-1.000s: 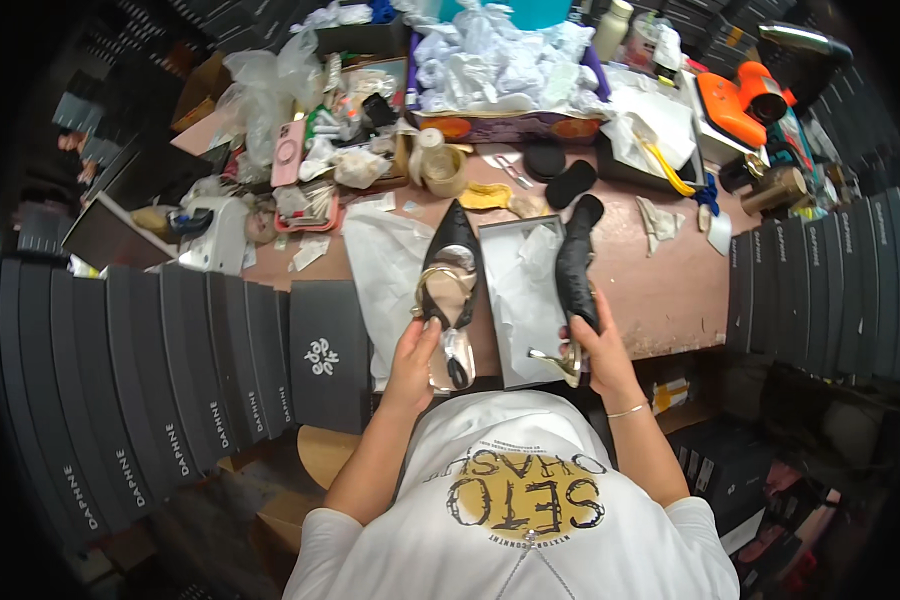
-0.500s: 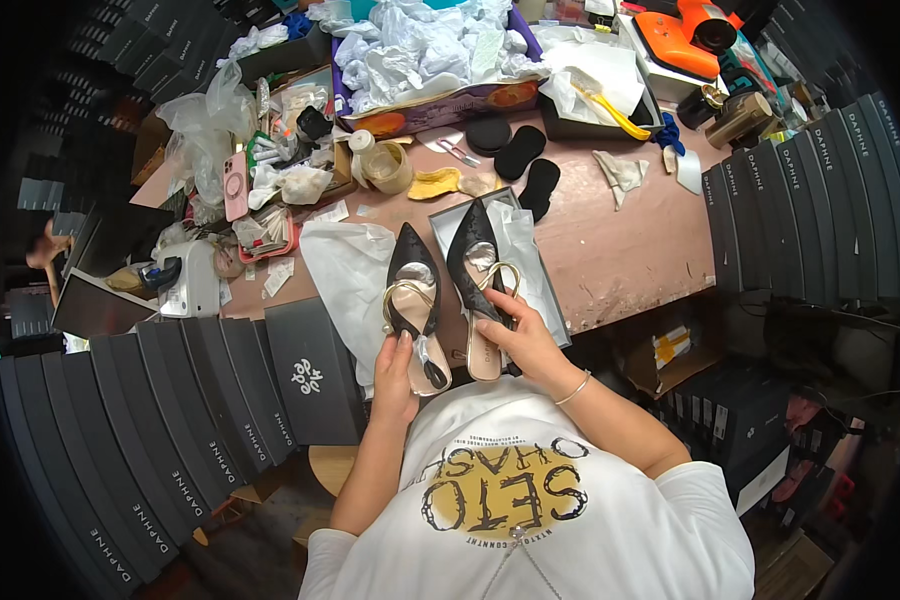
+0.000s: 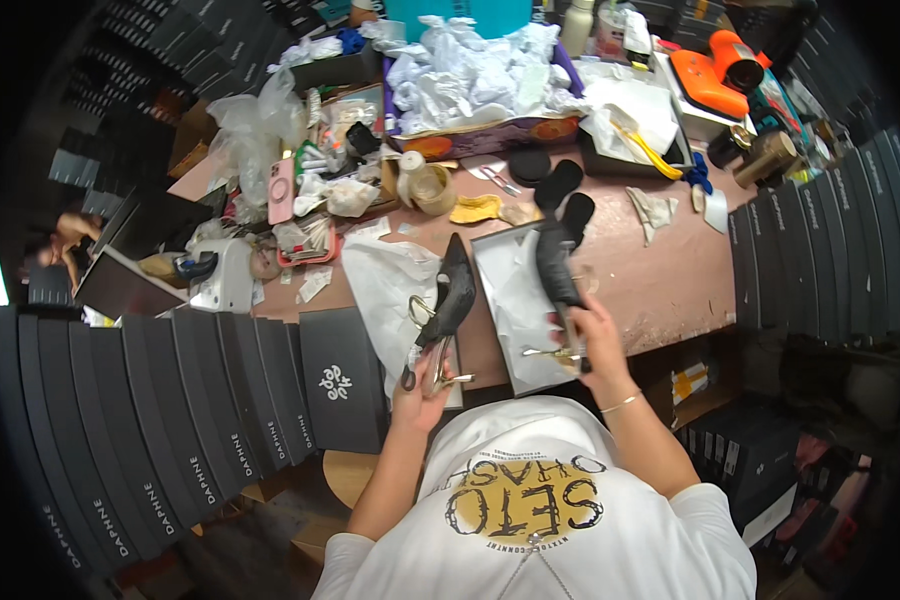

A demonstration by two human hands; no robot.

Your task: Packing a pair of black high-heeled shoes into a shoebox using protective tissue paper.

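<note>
Shoes point(image 3: 448, 305) now apart over cluttered pink table point(image 3: 660, 285), boxes point(image 3: 220, 400) around.

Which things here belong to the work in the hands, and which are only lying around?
In use:
left hand holding black pointed shoe
right hand holding second black shoe
open shoe box

Lying about:
pink phone
orange tool
crumpled white paper

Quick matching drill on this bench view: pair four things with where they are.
1 left shoe
2 right shoe
3 pink phone
4 orange tool

a far right of bench
b in left hand, over white wrapping
c left side of bench, among clutter
d in right hand, over open box

Pairs: 1-b, 2-d, 3-c, 4-a
</note>
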